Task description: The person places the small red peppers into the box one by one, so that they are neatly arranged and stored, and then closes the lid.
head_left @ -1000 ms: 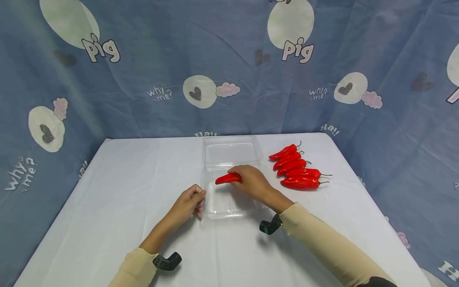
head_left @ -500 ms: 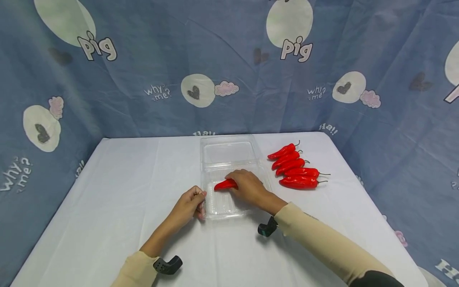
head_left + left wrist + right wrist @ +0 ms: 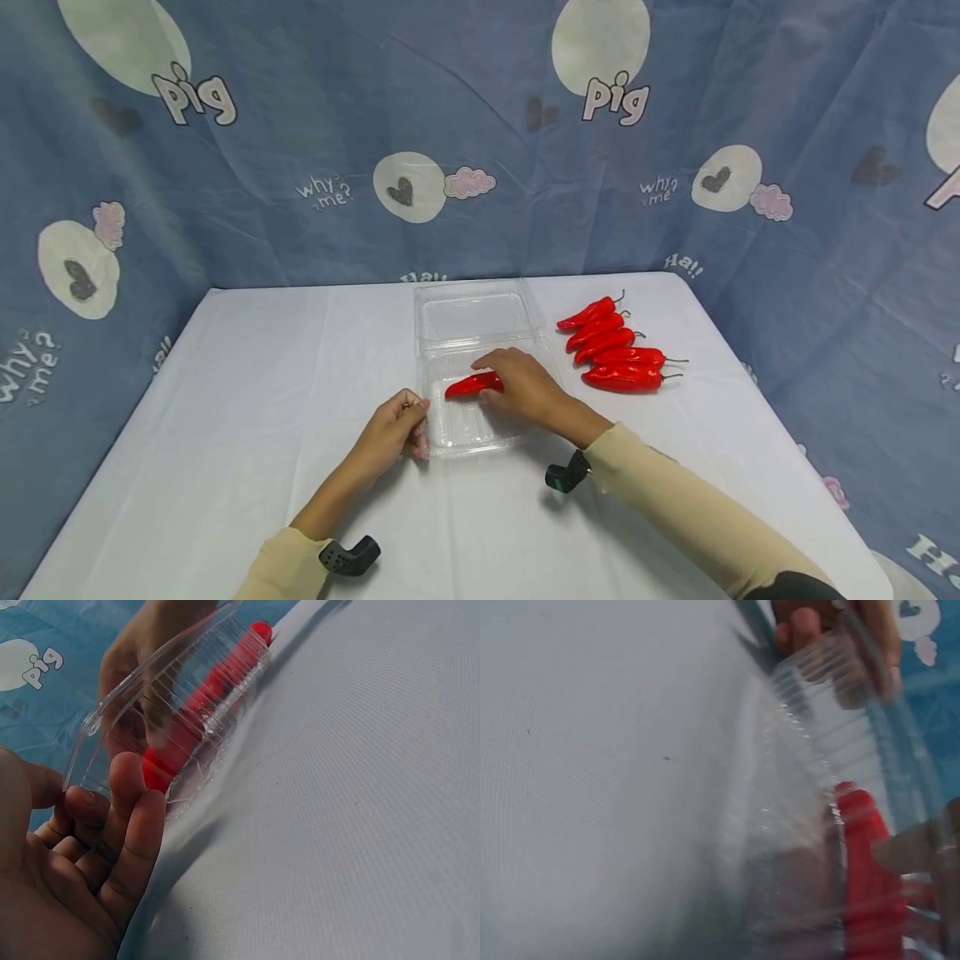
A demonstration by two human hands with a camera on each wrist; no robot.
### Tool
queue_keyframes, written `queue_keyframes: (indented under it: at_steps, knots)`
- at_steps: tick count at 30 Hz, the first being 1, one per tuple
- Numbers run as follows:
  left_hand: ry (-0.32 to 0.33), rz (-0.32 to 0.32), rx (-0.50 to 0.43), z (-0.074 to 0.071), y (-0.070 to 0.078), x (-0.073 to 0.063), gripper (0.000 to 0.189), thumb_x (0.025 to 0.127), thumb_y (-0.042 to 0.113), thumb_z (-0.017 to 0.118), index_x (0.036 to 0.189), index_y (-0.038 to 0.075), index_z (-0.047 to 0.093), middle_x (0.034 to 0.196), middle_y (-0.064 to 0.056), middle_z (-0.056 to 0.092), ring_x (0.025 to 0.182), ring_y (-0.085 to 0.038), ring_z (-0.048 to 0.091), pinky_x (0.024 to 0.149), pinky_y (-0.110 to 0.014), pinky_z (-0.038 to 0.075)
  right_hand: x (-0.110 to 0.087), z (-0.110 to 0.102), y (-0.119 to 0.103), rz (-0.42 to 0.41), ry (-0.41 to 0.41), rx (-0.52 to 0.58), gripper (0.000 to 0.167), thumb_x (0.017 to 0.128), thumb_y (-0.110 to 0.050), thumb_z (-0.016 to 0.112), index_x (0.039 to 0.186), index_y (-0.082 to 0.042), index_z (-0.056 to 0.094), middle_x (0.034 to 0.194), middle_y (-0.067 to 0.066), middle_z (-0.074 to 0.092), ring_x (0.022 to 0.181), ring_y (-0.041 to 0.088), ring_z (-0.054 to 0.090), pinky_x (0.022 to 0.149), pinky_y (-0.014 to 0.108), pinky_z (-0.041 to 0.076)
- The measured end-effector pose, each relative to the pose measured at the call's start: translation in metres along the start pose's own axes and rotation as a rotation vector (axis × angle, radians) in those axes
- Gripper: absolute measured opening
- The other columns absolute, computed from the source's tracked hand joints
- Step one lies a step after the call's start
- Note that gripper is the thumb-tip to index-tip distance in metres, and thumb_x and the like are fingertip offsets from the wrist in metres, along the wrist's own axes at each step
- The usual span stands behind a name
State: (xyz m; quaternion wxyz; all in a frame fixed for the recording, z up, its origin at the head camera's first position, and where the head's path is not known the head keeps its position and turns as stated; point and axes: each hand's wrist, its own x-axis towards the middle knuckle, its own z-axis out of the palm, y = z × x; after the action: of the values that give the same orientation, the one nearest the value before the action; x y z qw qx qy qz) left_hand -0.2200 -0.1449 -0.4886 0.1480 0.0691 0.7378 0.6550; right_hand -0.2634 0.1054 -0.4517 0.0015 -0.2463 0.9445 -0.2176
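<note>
A clear plastic clamshell box (image 3: 459,437) lies unfolded on the white table, lid part (image 3: 472,318) towards the back. My left hand (image 3: 392,425) pinches its left rim between thumb and fingers, also seen in the left wrist view. In the box's base lies a red chili pepper (image 3: 468,386), tip pointing left, its stem end hidden by my right hand. My right hand (image 3: 525,387) is over the box, thumb and forefinger parted around the pepper. In the right wrist view a fingertip is close beside the pepper (image 3: 866,877); whether it touches is blurred.
Several more red chili peppers (image 3: 626,377) lie in a slanting row right of the box, stems to the right. A blue printed cloth (image 3: 525,225) hangs behind the white-covered table (image 3: 247,400). Dark wrist devices (image 3: 348,557) sit on both arms.
My right hand has lowered the pepper into the box base, then shifted slightly back to the right while the pepper stays put. My left hand stays at the rim.
</note>
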Motion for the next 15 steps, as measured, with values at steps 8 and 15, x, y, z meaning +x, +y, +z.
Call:
queue_keyframes:
  at_steps: [8,15]
  knots:
    - [-0.001,-0.009,-0.012,0.0,-0.002,0.001,0.031,0.107,0.028,0.052,0.094,0.001,0.045,0.073,-0.005,0.049,0.054,-0.016,0.059,0.05,-0.026,0.053,-0.013,-0.023,0.012,0.108,0.053,0.119,0.048,0.087,-0.022,0.08,0.133,-0.021,0.064,0.135,-0.001,0.062,0.127,0.021,0.054,0.109,0.045,0.045]
    - [-0.006,-0.01,-0.025,0.0,-0.003,0.001,0.032,0.107,0.029,0.052,0.095,0.0,0.045,0.073,-0.005,0.049,0.055,-0.016,0.059,0.051,-0.027,0.053,-0.028,-0.046,0.035,0.104,0.13,0.16,0.046,0.089,-0.02,0.079,0.132,-0.016,0.064,0.134,0.002,0.063,0.125,0.024,0.056,0.108,0.047,0.046]
